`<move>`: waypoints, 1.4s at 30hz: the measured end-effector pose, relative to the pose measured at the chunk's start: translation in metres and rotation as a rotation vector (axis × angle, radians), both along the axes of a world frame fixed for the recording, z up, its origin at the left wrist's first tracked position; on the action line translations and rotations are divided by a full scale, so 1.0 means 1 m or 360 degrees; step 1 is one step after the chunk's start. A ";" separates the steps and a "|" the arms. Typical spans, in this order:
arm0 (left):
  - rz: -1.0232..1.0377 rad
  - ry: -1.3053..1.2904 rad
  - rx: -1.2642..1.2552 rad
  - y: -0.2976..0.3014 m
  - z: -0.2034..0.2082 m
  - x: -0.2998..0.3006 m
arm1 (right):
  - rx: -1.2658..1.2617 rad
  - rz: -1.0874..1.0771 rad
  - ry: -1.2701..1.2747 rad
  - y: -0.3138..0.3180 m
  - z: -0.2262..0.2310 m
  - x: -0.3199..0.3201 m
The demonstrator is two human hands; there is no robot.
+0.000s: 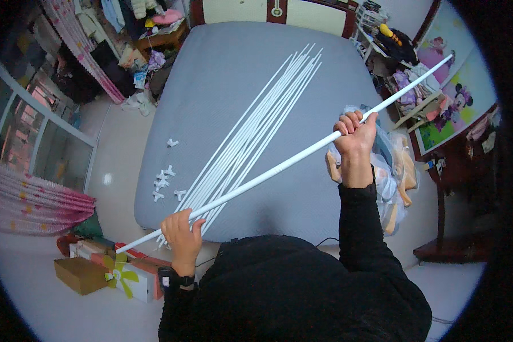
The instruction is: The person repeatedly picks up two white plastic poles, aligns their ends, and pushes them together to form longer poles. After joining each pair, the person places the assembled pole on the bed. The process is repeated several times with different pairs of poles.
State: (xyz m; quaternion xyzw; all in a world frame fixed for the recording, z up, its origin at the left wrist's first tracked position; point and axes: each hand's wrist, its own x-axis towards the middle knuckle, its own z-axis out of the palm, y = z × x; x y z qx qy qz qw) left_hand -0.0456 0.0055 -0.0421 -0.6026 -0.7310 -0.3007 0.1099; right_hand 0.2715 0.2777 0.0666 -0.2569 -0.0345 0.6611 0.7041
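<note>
A long white pole (279, 167) slants across the front of me, its far end up at the right and its near end low at the left. My right hand (356, 135) is wrapped round its upper part. Lower down, my left hand (182, 236) grips the pole near its other end. Beneath it, a bundle of thin white poles (256, 125) lies lengthwise on the grey bed (205, 74). Several white plastic connectors (162, 181) rest at the bed's left side, one of them close to the ends of the bundle.
Clear plastic bags (390, 165) lie by the bed's right edge. Cardboard boxes (81, 276) and a yellow-green fan blade (121, 276) sit on the floor at lower left. A shelf with folded clothes (413, 85) stands at right. Pink curtains (37, 199) hang at left.
</note>
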 end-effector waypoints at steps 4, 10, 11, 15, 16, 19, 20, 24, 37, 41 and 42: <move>0.0001 0.0126 -0.0168 0.006 0.011 0.013 | 0.0120 -0.0050 -0.0038 -0.025 0.022 0.007; -0.0395 -0.0635 -0.0761 0.006 0.017 0.017 | 0.0580 0.0188 0.0051 -0.049 0.038 0.027; -0.0478 -0.0841 -0.0711 0.007 0.016 0.020 | 0.0668 0.0241 0.0105 -0.051 0.040 0.031; -0.0633 -0.0833 -0.0391 0.006 0.013 0.027 | 0.0904 0.0331 0.0125 -0.055 0.048 0.043; -0.0669 -0.0777 -0.0307 0.008 0.012 0.026 | 0.1006 0.0372 0.0180 -0.055 0.048 0.043; -0.0701 -0.0815 -0.0321 0.009 0.011 0.026 | 0.0939 0.0323 0.0245 -0.056 0.047 0.049; -0.0669 -0.0966 -0.0505 0.007 0.011 0.026 | 0.0925 0.0270 0.0208 -0.055 0.046 0.051; -0.0656 -0.1084 -0.0824 0.000 0.016 0.029 | 0.0829 0.0092 0.0089 -0.045 0.045 0.059; -0.0423 -0.0778 -0.0111 0.009 0.018 0.040 | 0.0857 0.0159 0.0174 -0.019 0.045 0.070; -0.0289 -0.0880 -0.0101 0.008 0.020 0.040 | 0.0829 0.0195 0.0273 -0.013 0.041 0.076; -0.0301 -0.0904 -0.0111 0.008 0.022 0.040 | 0.0796 0.0180 0.0302 -0.012 0.041 0.077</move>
